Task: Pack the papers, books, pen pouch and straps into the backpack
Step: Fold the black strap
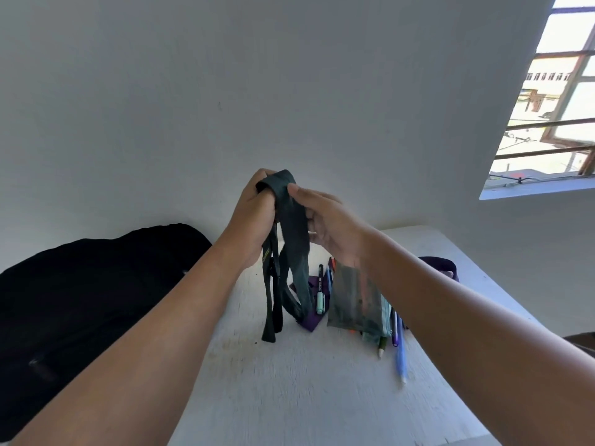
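While the black backpack (90, 300) is left lying at the left edge of the white table (306, 381), apparently within reach for loading, a dark green strap (289, 220) is held up above the tabletop. Its upper fold is gripped by the left hand (254, 217), fingers curled round it, and pinched by the right hand (325, 220) between thumb and fingers; judged, it is being gathered into a bundle. The loose ends hang down, touching the table. A purple strap (310, 320) is seen beneath them. Further right, the pen pouch (354, 300) and scattered pens (401, 352) lie unpacked.
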Available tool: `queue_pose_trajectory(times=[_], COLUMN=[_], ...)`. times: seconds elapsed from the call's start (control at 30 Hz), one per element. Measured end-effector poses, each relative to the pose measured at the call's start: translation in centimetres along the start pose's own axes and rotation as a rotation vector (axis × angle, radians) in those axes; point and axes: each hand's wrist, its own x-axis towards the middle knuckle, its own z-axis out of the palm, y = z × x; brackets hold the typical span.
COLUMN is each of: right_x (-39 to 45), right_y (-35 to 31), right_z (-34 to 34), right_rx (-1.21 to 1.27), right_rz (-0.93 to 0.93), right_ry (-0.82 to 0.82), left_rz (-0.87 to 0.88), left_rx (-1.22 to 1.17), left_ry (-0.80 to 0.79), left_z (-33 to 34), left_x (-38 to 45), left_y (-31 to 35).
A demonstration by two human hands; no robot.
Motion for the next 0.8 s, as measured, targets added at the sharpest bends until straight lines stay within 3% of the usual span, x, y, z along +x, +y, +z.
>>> queue_pose_trajectory(times=[0.4,0.57,0.8], right_x=[-0.9,-1.1,-0.8], right_y=[0.8,0.3,0.7], right_z=[0.0,-0.2,0.5], right_rx=[0.156,0.232,0.216], right_rz=[-0.069,-0.118,-0.126], right_ry=[-0.010,0.026,0.077], left_rz=[0.095,0.091,0.009], left_rx=[0.027,0.177,0.090], left_ry=[-0.007,-0.027,-0.039], left_z=[-0.1,-0.5,0.0], left_x=[0.0,-0.2,-1.0], left_y=[0.1,-1.1,-1.7])
